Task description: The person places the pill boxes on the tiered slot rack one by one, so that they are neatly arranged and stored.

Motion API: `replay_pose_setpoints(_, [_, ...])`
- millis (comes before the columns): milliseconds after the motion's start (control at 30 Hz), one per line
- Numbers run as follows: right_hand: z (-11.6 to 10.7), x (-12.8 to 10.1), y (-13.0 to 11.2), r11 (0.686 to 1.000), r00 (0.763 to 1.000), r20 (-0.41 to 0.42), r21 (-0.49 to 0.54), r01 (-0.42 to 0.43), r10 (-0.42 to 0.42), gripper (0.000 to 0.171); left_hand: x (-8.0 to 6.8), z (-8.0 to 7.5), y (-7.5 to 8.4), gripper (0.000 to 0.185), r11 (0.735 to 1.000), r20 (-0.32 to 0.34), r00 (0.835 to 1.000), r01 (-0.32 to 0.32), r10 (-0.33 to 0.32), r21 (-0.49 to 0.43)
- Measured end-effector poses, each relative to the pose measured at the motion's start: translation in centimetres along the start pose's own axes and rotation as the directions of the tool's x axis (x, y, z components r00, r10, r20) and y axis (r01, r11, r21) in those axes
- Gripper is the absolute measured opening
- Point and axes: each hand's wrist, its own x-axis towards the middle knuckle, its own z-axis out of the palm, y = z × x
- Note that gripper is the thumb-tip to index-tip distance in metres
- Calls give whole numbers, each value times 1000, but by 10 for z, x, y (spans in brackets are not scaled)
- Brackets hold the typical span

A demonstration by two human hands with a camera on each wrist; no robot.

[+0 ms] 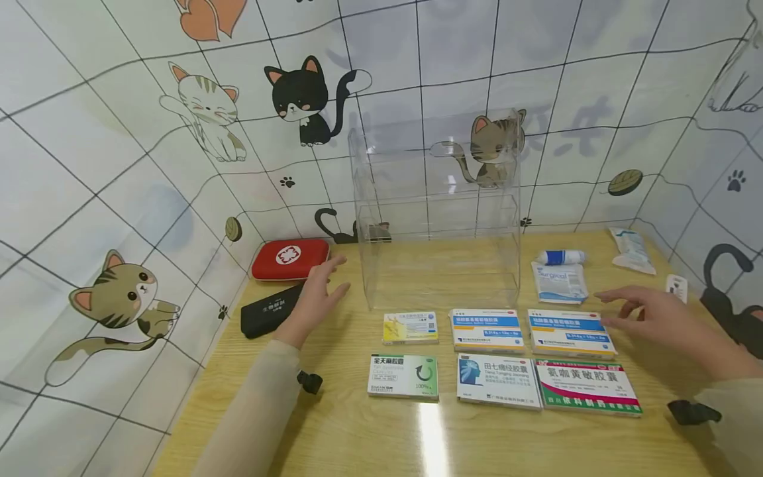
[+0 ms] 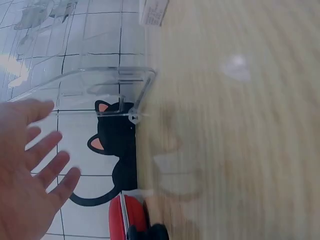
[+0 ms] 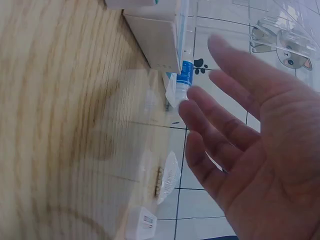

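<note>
In the head view my left hand point(image 1: 316, 298) hovers beside the transparent plastic rack point(image 1: 365, 265), fingers spread and holding nothing. My right hand point(image 1: 664, 324) is just right of a blue-and-white medicine box point(image 1: 571, 333), fingers loosely bent around no object; contact with the box cannot be told. A matching blue-and-white box point(image 1: 487, 331) and a yellow-and-white box point(image 1: 410, 328) lie to its left. Nearer me are a green-and-white box point(image 1: 403, 376), a white box with a blue head picture point(image 1: 498, 381) and a green-and-pink box point(image 1: 587, 387).
A red zip case point(image 1: 289, 260) and a black case point(image 1: 271, 311) lie near the left hand. At the back right are a surgical packet point(image 1: 559, 283), a blue-and-white tube point(image 1: 561, 257), a wrapped packet point(image 1: 633, 252) and a small white item point(image 1: 676, 288). Cat-print cloth point(image 1: 310, 192) hangs behind.
</note>
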Motion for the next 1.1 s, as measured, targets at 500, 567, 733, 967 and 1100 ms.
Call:
replay_pose_setpoints(500, [8,-5,4,996,991,135,85,-32,21,69,27,12,-8,62,974,135,990,2,29,-225])
replay_pose_setpoints(567, [8,-6,5,995,990,136,96,-37,24,69,29,14,-7,59,970,138,990,26,8,-243])
replay_pose_setpoints(733, [10,-7,8,989,991,122,130,-66,50,70,31,16,-8,57,964,119,992,62,-32,-260])
replay_pose_setpoints(967, [7,-10,7,970,989,81,197,-141,127,75,31,18,-9,60,961,110,993,73,-45,-266])
replay_pose_setpoints(1100, [7,-13,8,968,990,-20,211,-135,142,56,32,21,-8,58,955,125,991,78,-43,-288])
